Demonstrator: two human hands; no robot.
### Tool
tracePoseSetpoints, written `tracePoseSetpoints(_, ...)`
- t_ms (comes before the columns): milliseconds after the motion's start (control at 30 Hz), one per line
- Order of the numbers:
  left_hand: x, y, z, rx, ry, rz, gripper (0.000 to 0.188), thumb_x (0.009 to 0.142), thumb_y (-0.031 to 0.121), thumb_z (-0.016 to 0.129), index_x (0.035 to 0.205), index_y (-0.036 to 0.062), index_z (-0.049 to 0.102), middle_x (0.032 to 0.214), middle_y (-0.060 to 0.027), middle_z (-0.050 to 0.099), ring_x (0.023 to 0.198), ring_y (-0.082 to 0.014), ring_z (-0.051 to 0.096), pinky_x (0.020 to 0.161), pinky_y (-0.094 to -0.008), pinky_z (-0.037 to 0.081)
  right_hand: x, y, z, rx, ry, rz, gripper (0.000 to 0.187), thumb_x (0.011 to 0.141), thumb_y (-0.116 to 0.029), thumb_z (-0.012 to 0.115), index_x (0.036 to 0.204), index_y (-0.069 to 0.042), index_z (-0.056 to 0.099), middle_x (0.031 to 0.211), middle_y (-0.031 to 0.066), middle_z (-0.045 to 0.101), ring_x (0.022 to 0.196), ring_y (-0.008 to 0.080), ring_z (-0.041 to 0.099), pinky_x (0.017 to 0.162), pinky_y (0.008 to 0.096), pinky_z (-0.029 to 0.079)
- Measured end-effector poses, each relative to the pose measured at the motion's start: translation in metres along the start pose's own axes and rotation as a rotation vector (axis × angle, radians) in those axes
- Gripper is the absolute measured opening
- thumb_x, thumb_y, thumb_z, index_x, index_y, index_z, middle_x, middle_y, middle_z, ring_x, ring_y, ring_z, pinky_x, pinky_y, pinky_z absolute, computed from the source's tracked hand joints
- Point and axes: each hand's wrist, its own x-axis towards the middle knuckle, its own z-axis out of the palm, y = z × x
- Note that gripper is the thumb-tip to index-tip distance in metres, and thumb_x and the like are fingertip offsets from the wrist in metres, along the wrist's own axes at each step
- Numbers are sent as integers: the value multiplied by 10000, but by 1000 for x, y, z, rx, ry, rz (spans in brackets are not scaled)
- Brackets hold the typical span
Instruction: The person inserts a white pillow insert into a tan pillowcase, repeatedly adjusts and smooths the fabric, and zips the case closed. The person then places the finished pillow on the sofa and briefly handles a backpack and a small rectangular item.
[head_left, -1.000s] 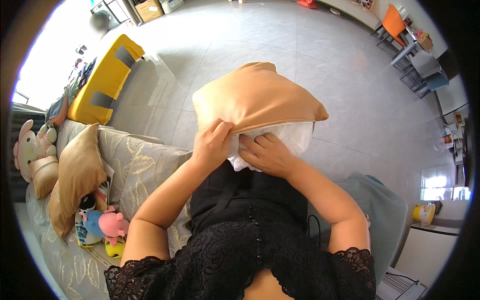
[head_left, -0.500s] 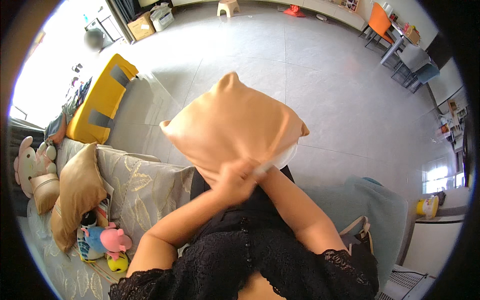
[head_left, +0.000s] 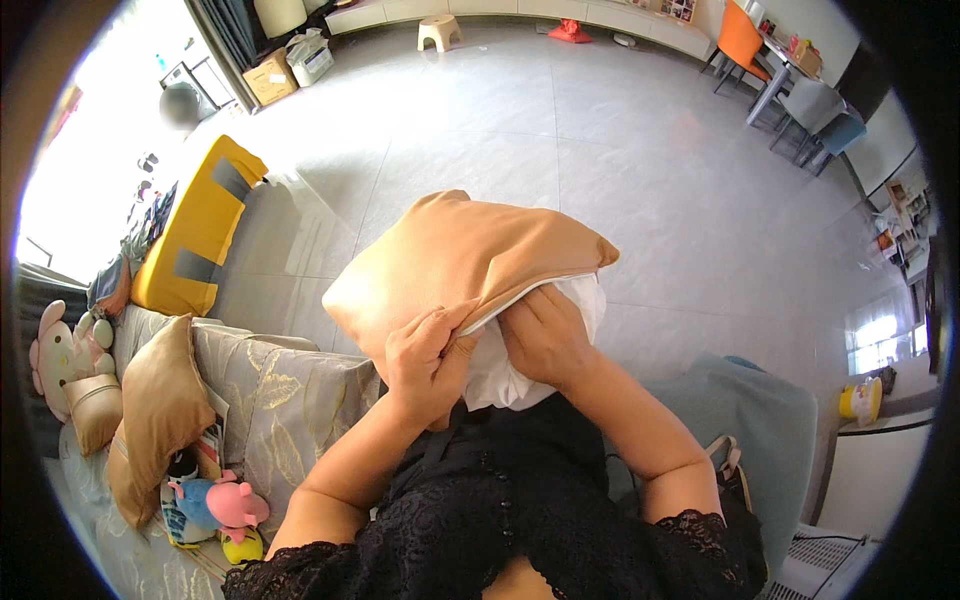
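Pinches the edge of a tan cushion cover in the left hand, closing thumb and bent fingers on the cloth beside the opening. Brings the right hand to the same opening, back upward, fingers together and half-curled, over a white insert; cannot tell, with the fingertips partly hidden at the edge, of any firm hold there. Has the cover in front of the body at a slant, opening toward the wearer, with the insert bulging out below and to the right of the pale-trimmed edge, just above a black lace top and dark clothing. Has close by on the left a gray leaf-patterned sofa, bearing a tan cushion, a smaller tan cushion, a white plush rabbit, a pink-and-blue plush toy and a round yellow toy. Has on the right a gray-teal cloth and a pale bag strap. Faces a gray tiled floor, with a yellow-covered piece at left, and farther off a cardboard box, a pale stool, a red bag and an orange chair.
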Motion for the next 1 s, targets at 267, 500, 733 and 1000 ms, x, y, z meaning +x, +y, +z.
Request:
tracePoseSetpoints(267, -8, -6, 15, -19, -189, 82, 275, 746, -27, 651, 1021, -32, 653, 710, -146, 594, 632, -297, 618, 581, -369, 498, -2, 32, 47, -3, -180, 311, 506, 920, -347, 562, 1338, -88, 443, 1354, 146, 469, 1225, 316, 470, 967, 452, 408)
tracePoseSetpoints(500, 1, -14, 33, -71, -406, 42, 217, 788, 57, 657, 997, -5, 659, 838, -184, 668, 771, -333, 661, 653, -378, 536, -26, 50, 51, 75, -215, 501, 474, 909, -325, 578, 1299, -70, 493, 1321, 167, 499, 1208, 332, 486, 966, 458, 411)
tracePoseSetpoints(733, -40, -41, 42, -130, -714, -56, 260, 795, 126, 676, 1031, 26, 632, 854, -196, 673, 777, -376, 658, 712, -422, 530, -92, -7, -63, 119, -280, 208, 259, 813, -173, 682, 1027, -30, 652, 979, 160, 645, 910, 343, 615, 841, 458, 491)
tracePoseSetpoints(1000, -52, -44, 88, -17, -974, -105, 274, 831, 184, 658, 1068, 61, 599, 785, -217, 655, 744, -400, 645, 678, -472, 513, 59, 4, -43, -305, -609, 197, 546, 940, -428, 512, 1401, -145, 439, 1460, 153, 397, 1348, 286, 363, 1030, 424, 401)
